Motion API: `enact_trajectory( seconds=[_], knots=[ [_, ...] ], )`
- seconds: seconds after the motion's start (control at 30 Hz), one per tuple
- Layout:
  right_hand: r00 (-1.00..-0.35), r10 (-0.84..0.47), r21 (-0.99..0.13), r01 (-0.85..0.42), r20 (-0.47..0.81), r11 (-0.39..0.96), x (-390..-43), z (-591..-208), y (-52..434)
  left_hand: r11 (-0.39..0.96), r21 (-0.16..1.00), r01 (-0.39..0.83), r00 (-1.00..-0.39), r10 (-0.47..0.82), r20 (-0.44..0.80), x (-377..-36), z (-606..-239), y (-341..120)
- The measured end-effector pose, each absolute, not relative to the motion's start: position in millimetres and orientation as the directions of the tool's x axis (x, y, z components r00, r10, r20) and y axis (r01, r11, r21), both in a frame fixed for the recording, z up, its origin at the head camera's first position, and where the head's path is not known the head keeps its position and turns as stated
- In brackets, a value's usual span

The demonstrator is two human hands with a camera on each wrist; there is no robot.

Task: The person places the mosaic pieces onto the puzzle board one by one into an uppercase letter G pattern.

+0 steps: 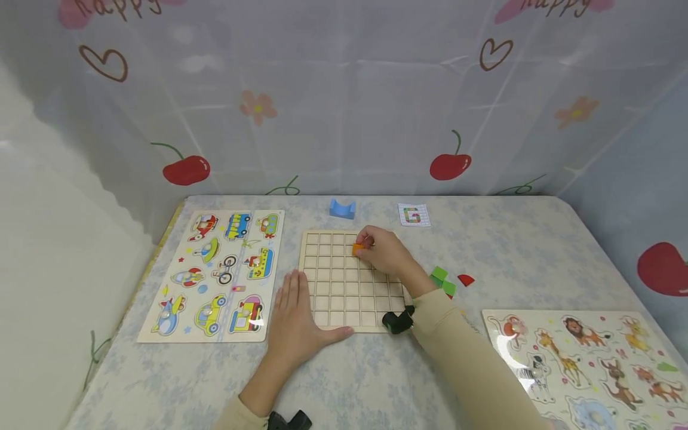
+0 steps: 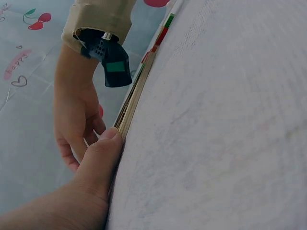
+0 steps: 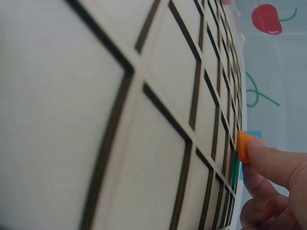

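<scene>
Above the grid board (image 1: 344, 286), orange block (image 1: 358, 249) in right hand (image 1: 384, 254)

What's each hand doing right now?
Left hand: open, flat beside the grid board.
Right hand: fingers pinch an orange block over the board.

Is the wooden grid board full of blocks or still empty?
Nearly empty. The grid board shows bare squares everywhere except where the right hand pinches an orange block near its top.

The table (image 1: 510, 251) carries a grid board (image 1: 344, 280), two picture puzzles (image 1: 215, 275) and loose blocks (image 1: 442, 279).
</scene>
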State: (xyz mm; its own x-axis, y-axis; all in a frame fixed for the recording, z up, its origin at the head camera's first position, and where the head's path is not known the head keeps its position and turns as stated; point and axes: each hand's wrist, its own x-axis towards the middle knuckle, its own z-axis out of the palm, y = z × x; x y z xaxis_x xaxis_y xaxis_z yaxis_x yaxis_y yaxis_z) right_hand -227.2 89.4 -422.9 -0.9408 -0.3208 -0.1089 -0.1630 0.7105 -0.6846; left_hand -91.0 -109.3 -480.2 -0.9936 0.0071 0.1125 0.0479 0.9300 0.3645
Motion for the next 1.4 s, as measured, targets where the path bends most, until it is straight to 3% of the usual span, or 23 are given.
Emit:
enact_trajectory(
  seconds=[0.73,1.1,1.4],
  knots=[
    [-0.926,-0.363,-0.506,-0.266,-0.102,0.821,-219,-422,84,0.928,0.372,0.04,-0.996,0.006,0.093,-91,-478,-109],
    [-0.947,-0.295,-0.573,-0.173,-0.126,0.801,-203,-406,163,0.929,0.368,0.043,-0.996,0.009,0.093,-89,-477,-109],
    [-0.944,-0.146,-0.457,0.005,-0.296,0.889,-198,-406,217,0.929,0.369,0.029,-0.997,0.001,0.076,-90,-477,-107]
  ],
)
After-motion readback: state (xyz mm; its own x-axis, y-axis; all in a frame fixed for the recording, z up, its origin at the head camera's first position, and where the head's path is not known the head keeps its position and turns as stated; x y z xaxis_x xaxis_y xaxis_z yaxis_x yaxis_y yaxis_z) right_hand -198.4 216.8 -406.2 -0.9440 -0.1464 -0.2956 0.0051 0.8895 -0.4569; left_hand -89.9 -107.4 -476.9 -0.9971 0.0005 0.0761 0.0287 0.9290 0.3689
